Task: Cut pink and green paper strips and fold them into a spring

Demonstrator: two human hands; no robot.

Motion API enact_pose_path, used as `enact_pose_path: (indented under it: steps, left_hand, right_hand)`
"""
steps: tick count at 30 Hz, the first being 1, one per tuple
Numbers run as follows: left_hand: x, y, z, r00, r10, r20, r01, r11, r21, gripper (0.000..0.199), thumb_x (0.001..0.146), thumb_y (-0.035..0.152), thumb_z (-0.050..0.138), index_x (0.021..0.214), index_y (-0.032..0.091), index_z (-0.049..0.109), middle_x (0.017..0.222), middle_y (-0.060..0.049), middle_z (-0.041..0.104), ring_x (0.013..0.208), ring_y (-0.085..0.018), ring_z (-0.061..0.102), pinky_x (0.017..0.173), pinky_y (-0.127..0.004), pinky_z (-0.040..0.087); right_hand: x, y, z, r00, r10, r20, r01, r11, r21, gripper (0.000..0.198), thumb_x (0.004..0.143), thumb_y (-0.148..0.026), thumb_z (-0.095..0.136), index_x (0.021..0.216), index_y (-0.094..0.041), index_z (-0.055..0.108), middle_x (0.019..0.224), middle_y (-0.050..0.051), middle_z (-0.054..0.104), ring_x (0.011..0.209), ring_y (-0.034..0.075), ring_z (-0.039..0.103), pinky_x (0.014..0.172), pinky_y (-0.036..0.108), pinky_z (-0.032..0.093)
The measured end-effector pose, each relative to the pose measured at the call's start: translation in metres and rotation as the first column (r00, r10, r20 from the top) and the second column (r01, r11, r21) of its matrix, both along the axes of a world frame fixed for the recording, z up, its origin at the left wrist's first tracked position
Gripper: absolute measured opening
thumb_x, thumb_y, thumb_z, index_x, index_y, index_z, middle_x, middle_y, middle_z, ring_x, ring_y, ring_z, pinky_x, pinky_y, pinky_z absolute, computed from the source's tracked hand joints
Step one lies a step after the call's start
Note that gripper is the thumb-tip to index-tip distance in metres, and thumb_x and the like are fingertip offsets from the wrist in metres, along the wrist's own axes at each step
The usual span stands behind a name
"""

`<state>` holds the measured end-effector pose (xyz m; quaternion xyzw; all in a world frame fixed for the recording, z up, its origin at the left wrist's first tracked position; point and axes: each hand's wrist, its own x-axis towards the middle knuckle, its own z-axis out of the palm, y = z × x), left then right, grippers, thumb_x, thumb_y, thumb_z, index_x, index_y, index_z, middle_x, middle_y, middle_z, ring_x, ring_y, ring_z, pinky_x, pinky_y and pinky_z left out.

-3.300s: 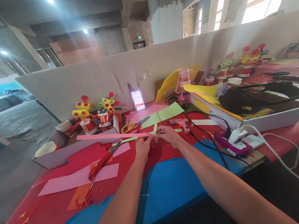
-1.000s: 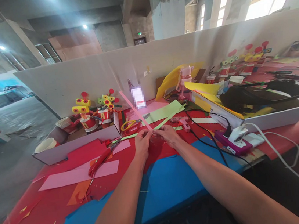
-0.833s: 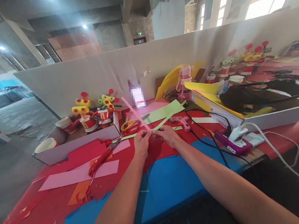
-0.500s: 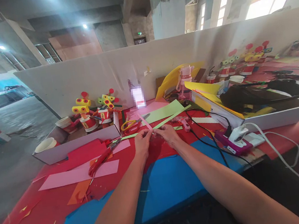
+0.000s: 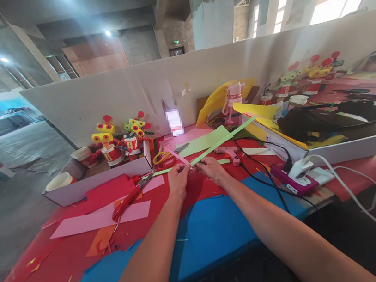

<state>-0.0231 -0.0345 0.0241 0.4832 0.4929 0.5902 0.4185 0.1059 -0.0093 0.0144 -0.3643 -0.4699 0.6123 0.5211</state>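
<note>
My left hand [image 5: 178, 180] and my right hand [image 5: 213, 170] are close together over the red table covering, fingers pinched. A narrow pink paper strip [image 5: 177, 155] runs up and left from my left fingertips. From my right fingertips a long light-green paper strip [image 5: 228, 139] slants up to the right. The two strips meet between my hands; the fingers hide the exact joint. Just beyond lie yellow-handled scissors [image 5: 162, 157] and a wider green paper sheet [image 5: 205, 141]. A pink glue gun [image 5: 231, 153] rests right of my right hand.
Red-handled scissors [image 5: 126, 203] lie on a pink paper piece [image 5: 80, 223] at left. A box [image 5: 99, 183] holds paper-cup figures and cups. At right are a purple power strip [image 5: 293, 180], cables and another box [image 5: 350, 148]. Blue sheet [image 5: 217, 225] covers the near edge.
The pink strip's free end has swung left. The green strip's far end has risen and reaches farther right. My hands have stayed in nearly the same place.
</note>
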Motion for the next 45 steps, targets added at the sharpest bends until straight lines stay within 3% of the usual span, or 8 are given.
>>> enact_pose_path:
  steps: [10,15,25,30,38,45]
  left_hand:
    - [0.003,-0.002,-0.001,0.995,-0.038,0.093,0.047,0.994,-0.094,0.022,0.057,0.032,0.074,0.056,0.016,0.059,0.047,0.004,0.052,0.043,-0.007,0.041,0.045,-0.021,0.027]
    - [0.002,0.001,-0.006,0.989,-0.087,0.121,0.100,0.989,-0.110,0.015,0.057,0.026,0.071,0.058,0.016,0.061,0.048,0.003,0.054,0.043,-0.007,0.044,0.045,-0.021,0.030]
    - [0.003,-0.003,-0.001,0.964,-0.221,0.148,0.233,0.970,-0.070,0.019,0.060,0.032,0.071,0.063,0.014,0.066,0.057,-0.003,0.062,0.048,-0.009,0.048,0.047,-0.022,0.034]
    - [0.005,-0.003,-0.002,0.976,-0.162,0.143,0.180,0.977,-0.119,0.028,0.056,0.039,0.077,0.063,0.014,0.067,0.061,-0.004,0.064,0.055,-0.012,0.052,0.053,-0.024,0.039]
    - [0.001,0.000,-0.006,0.998,0.059,-0.001,-0.058,0.991,-0.124,0.036,0.058,0.044,0.076,0.050,0.017,0.053,0.051,0.002,0.049,0.052,-0.010,0.041,0.051,-0.024,0.031]
    - [-0.001,0.000,-0.005,0.995,0.004,-0.104,-0.011,0.998,-0.067,0.031,0.063,0.043,0.071,0.054,0.019,0.053,0.054,0.003,0.050,0.054,-0.012,0.043,0.054,-0.025,0.033]
  right_hand:
    - [-0.006,-0.003,-0.008,0.994,-0.111,0.008,0.112,0.992,-0.066,0.024,0.055,-0.038,0.078,0.055,-0.019,0.064,0.054,0.001,0.065,0.055,0.016,0.060,0.062,0.030,0.053]
    - [-0.005,-0.005,-0.009,0.998,0.063,0.001,-0.063,0.998,0.019,0.029,0.058,-0.046,0.077,0.064,-0.019,0.069,0.059,0.001,0.067,0.056,0.015,0.059,0.058,0.028,0.049]
    - [-0.003,-0.002,-0.009,0.994,-0.086,0.061,0.083,0.995,0.051,0.036,0.056,-0.049,0.077,0.071,-0.017,0.072,0.054,-0.002,0.061,0.051,0.012,0.054,0.056,0.027,0.045]
    - [-0.003,0.000,-0.008,0.980,-0.189,-0.063,0.190,0.982,0.004,0.035,0.053,-0.048,0.079,0.069,-0.018,0.069,0.054,-0.003,0.060,0.052,0.012,0.052,0.057,0.026,0.045]
    - [0.001,-0.001,-0.001,0.990,-0.068,-0.120,0.062,0.996,-0.060,0.041,0.055,-0.055,0.080,0.065,-0.017,0.069,0.062,0.002,0.065,0.056,0.013,0.056,0.062,0.029,0.050]
    - [0.006,0.001,0.000,0.997,-0.047,0.064,0.042,0.996,0.079,0.031,0.052,-0.040,0.082,0.067,-0.017,0.068,0.061,-0.001,0.065,0.056,0.012,0.058,0.063,0.028,0.048]
